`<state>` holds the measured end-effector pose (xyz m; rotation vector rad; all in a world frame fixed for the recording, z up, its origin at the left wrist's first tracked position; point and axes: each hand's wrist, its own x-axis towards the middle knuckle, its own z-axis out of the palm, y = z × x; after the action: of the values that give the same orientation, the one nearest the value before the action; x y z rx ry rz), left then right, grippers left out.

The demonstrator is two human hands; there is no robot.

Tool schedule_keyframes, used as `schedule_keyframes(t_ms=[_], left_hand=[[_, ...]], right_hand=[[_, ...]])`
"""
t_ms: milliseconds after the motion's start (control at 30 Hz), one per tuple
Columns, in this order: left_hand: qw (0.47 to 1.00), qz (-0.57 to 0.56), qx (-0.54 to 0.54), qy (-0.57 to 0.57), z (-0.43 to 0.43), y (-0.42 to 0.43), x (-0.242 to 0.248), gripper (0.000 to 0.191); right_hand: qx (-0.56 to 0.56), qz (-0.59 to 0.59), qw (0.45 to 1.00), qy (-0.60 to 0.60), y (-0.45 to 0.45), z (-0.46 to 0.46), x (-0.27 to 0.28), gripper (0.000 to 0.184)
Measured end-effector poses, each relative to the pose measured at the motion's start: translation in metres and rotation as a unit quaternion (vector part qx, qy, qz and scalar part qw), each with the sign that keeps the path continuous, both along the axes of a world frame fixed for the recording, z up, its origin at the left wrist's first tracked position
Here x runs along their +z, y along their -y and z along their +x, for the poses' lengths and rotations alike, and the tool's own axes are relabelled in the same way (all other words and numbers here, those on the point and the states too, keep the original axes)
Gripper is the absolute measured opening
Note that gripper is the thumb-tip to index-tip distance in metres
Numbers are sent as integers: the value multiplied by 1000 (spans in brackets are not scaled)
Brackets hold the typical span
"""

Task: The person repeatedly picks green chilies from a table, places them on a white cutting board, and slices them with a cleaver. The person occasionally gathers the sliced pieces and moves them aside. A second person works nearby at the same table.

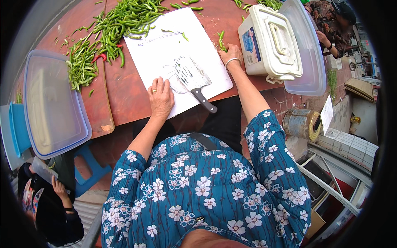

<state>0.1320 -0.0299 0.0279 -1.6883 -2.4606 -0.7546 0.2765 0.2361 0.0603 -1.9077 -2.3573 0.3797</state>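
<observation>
My left hand rests palm down on the near left part of a white cutting board, holding nothing. Just right of it lies a cleaver with a pierced, speckled blade; its black handle juts over the board's near edge. Beyond the board's right edge, my right hand has its fingers curled onto a few green chili peppers on the red table; the fingertips are partly hidden. One loose green chili and another small piece lie near the board's far end. Dark pen-like lines mark the board.
A large heap of green chilies covers the table at the far left. Clear plastic bins stand left, and a white lidded box right, beside another bin. Other people sit at both sides.
</observation>
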Motion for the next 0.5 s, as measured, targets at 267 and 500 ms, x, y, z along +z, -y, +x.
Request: schedule_keyframes(t_ms=[267, 500], left_hand=[[1000, 14, -1, -26, 1, 1, 0, 36], [1000, 10, 0, -19, 1, 2, 1, 37]], right_hand=[[33, 23, 997, 61, 3, -6, 4, 18], [-97, -8, 977, -188, -27, -5, 1, 32]])
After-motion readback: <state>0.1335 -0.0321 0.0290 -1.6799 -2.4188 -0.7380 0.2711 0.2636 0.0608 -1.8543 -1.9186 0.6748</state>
